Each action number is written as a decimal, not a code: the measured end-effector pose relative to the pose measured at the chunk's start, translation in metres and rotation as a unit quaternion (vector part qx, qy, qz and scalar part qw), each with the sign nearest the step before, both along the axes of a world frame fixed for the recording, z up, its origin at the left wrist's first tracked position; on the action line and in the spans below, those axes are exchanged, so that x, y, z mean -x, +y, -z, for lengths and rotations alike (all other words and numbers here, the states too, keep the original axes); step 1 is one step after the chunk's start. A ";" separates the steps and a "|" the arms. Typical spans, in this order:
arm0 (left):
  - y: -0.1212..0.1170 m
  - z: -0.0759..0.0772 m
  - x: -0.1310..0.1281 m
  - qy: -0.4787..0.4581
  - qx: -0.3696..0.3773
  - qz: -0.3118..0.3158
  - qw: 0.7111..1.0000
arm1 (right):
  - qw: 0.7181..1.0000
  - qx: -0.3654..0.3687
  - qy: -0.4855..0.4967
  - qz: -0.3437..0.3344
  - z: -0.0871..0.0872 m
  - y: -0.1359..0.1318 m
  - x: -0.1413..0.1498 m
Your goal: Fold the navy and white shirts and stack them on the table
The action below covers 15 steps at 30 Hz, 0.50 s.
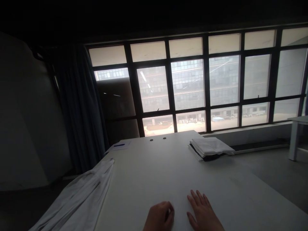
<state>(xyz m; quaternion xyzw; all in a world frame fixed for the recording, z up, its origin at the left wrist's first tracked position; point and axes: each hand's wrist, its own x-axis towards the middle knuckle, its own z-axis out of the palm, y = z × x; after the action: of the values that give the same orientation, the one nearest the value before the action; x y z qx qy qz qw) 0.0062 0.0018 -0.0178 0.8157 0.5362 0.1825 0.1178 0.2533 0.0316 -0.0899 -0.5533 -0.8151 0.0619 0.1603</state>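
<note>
My right hand [201,210] rests palm down on the white table [154,179], fingers stretched out and the thumb apart. Just to its left, my left hand [160,215] is curled into a loose fist, and no object shows in it. A small gap separates the two hands. Beyond them, on the right part of the tabletop, lies a stack of folded white cloth [211,146] with a dark layer beneath. Along the left edge a crumpled pale cloth [84,192] hangs over the side.
At the far left corner a blue pen [119,145] lies on paper [124,147]. Two round grommets [164,138] sit near the far edge. Behind are large windows [187,83] and a dark blue curtain [81,112]. Another white table [294,141] stands at the right.
</note>
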 end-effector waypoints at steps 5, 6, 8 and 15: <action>0.002 0.002 0.000 0.006 -0.004 -0.002 1.000 | 1.000 -0.019 0.009 -0.001 0.004 0.002 0.000; 0.002 0.002 0.000 0.006 -0.003 -0.002 1.000 | 1.000 -0.021 0.011 0.001 0.005 0.002 0.001; 0.001 0.001 0.000 0.007 -0.001 -0.003 1.000 | 1.000 -0.021 0.010 0.006 0.006 0.002 0.002; -0.003 -0.001 -0.001 0.003 -0.007 -0.010 1.000 | 1.000 -0.023 0.008 0.014 0.003 -0.001 0.006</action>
<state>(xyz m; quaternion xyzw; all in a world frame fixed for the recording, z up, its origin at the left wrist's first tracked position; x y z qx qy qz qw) 0.0071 -0.0013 -0.0168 0.8115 0.5434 0.1850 0.1090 0.2475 0.0309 -0.0926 -0.5601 -0.8073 0.0449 0.1803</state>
